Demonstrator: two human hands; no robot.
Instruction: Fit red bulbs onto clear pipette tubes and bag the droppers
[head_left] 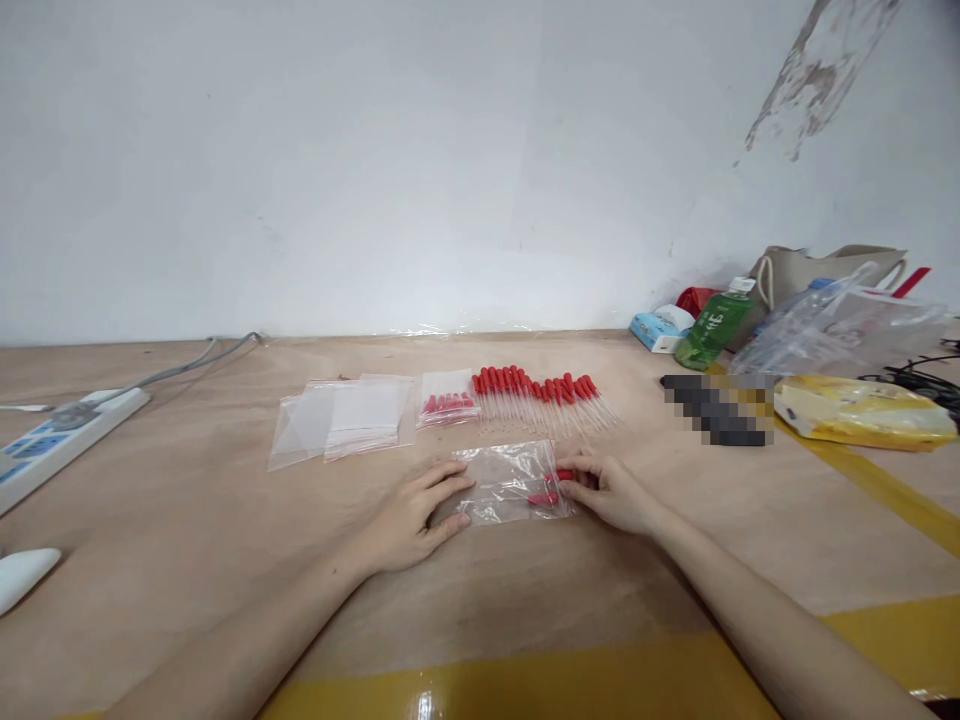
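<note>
A clear zip bag (499, 475) lies flat on the table in front of me. Inside its right part is a dropper with a red bulb (543, 499), its thin stem hard to see through the shiny plastic. My left hand (420, 515) has its fingers apart, the tips resting at the bag's left edge. At the right edge, my right hand (611, 490) pinches a second red-bulbed dropper (559, 476), which overlaps the bag. Just beyond lies a row of several loose droppers (517, 385), red ends away from me. Left of them is a filled bag of droppers (448, 400).
Flat clear bags (364, 415) lie overlapping to the left. A power strip (67, 440) is at far left, above a white object (26, 578). On the right stand a green bottle (716, 325) and tissue pack (660, 328), with a yellow packet (862, 412) nearer.
</note>
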